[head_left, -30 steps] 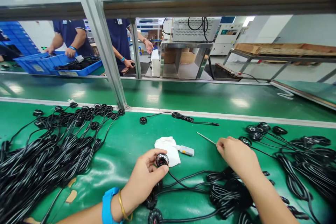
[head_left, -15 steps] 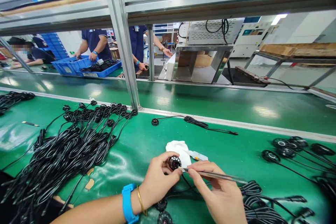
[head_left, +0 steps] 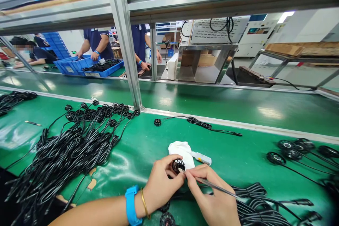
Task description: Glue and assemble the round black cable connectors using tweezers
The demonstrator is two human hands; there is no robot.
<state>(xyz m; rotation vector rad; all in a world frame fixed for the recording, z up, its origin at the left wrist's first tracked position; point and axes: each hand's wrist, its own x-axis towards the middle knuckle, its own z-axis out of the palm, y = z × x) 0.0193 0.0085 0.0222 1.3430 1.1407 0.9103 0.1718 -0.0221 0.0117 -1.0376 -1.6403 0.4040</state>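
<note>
My left hand (head_left: 164,180), with a blue wristband and a gold bangle, pinches a small round black camera-like part (head_left: 178,165) with its open face tilted toward my right hand. My right hand (head_left: 212,192) is closed on a slim metal tool (head_left: 224,190), held like a pen. The tool's pale tip rests at the part's lower rim; whether it grips something is too small to tell. Just behind the fingers lie a crumpled white cloth (head_left: 180,150) and a small clear bottle (head_left: 202,158) with a yellow mark.
A large heap of black cables (head_left: 76,148) with round heads covers the left of the green mat. One coiled cable (head_left: 198,123) lies ahead. Round black parts (head_left: 290,149) and more cables (head_left: 261,203) sit right. A metal post (head_left: 127,49) rises behind; co-workers handle blue bins (head_left: 70,67) beyond.
My right hand has shifted slightly left, and the tool is angled more steeply, its tip closer against the part's opening. In the background, a co-worker's outstretched hand has drawn back.
</note>
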